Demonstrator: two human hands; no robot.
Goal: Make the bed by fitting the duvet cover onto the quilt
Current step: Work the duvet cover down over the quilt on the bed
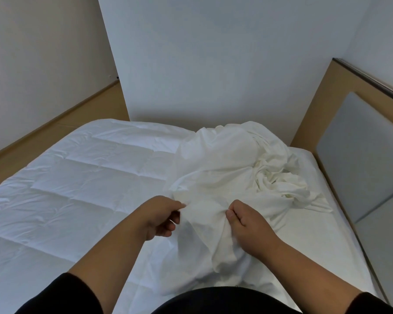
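A white stitched quilt point(77, 177) lies spread flat over the bed, filling the left and middle. On its right half sits a crumpled white duvet cover point(236, 168), bunched in folds toward the headboard. Its near edge hangs lifted between my hands. My left hand point(161, 217) pinches the cover's edge with thumb and fingertips. About a hand's width to the right, my right hand point(247, 220) grips a fold of the same cover, fingers curled into the cloth. Black sleeves cover both upper forearms.
A wooden headboard point(315, 114) with a grey padded panel point(359, 155) runs along the bed's right side. White walls point(213, 53) stand behind the bed. A strip of tan floor point(43, 137) shows at the left, beside the bed.
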